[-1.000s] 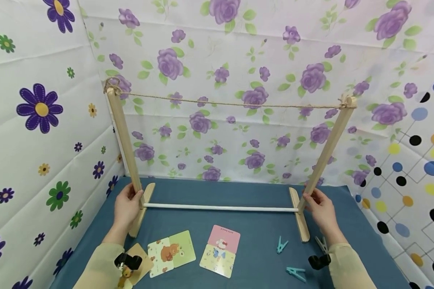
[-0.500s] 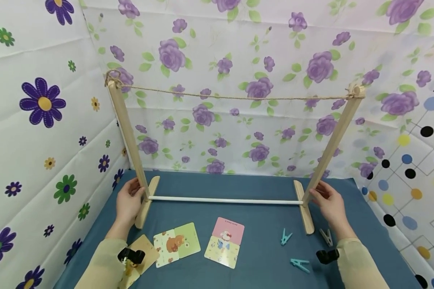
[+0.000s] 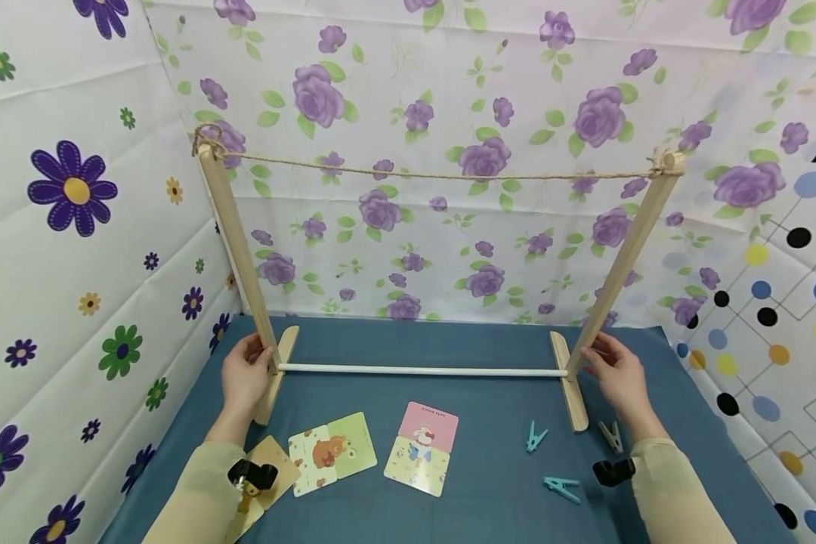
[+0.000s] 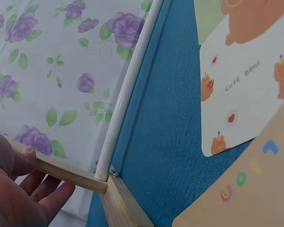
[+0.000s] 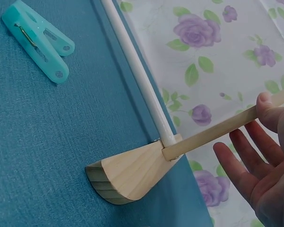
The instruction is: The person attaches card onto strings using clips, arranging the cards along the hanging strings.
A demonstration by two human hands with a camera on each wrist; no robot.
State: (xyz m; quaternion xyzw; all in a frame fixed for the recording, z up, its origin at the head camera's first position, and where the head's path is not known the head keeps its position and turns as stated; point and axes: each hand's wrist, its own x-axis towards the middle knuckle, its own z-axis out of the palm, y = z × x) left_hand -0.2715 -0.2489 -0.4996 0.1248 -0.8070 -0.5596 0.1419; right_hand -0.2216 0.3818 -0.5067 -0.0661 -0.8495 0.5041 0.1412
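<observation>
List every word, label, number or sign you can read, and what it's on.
"CUTE", then a blurred word starting with B: bear card.
Lettering too small to read: pink end of the pink-and-yellow card.
Coloured marks, not readable as letters: tan card.
No lettering visible: rack.

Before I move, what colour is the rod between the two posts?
The rod is white; the head view shows it best, at full length.

Left of centre, the left hand (image 3: 246, 375) pinched a wooden post (image 3: 242, 257); right of centre, the right hand (image 3: 620, 378) pinched another. Twine (image 3: 421, 176) joined their tops; a white rod (image 3: 421, 371) crossed below centre. Cards (image 3: 332, 453) lay bottom left and centre, turquoise clips (image 3: 556, 483) lower right.
</observation>
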